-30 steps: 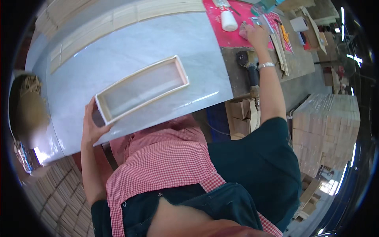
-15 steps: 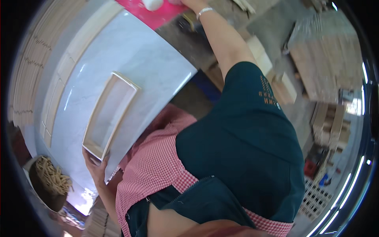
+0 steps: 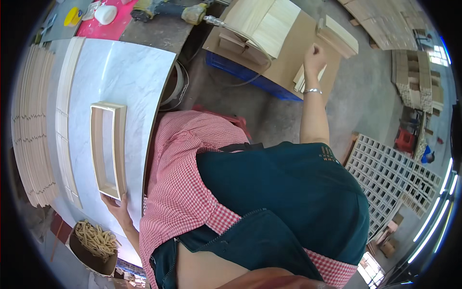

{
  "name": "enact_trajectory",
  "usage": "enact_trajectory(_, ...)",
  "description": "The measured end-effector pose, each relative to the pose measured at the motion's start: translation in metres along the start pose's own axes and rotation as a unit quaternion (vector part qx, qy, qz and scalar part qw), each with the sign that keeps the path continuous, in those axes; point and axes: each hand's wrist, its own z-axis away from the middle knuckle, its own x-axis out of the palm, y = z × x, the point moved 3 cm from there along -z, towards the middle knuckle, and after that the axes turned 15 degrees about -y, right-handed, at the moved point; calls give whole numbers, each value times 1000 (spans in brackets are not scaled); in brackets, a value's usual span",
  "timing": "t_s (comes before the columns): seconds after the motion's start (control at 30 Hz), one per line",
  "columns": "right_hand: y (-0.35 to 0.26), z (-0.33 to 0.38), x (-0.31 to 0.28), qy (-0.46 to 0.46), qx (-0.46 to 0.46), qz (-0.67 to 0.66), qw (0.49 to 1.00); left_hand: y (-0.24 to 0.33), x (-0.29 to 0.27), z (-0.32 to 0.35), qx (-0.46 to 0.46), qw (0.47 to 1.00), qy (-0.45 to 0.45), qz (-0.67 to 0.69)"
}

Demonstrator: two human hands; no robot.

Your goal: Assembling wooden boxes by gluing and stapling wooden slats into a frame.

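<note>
A long rectangular wooden frame, narrow and open in the middle, lies on a white marbled tabletop. My left hand grips its near end, thumb on one side and fingers on the other. To the right, my right arm reaches over a brown board-topped stand. There my right hand, with a silver bracelet at the wrist, has its fingers curled in. Whatever is in them, if anything, is hidden. Just below it are short pale wooden strips, and beside it a stack of wooden boards.
Wooden strips line the table's left side, by tall stacked slats. A bin of wood offcuts stands near left. A yellow-and-dark power tool, a white tub and pale panels are farther off. A bucket sits beside the table.
My right hand has moved from the pink surface at the far side over to the stand on the right. The view has turned rightward. My left hand keeps hold of the wooden frame.
</note>
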Motion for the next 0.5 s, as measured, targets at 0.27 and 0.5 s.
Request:
enact_trajectory(0.27, 102, 80, 49, -160, 114, 137, 971, 6, -5, 4, -27, 999, -15, 15)
enact_trajectory(0.5, 97, 36, 59, -103, 72, 97, 987, 4, -2, 6, -20, 999, -15, 41)
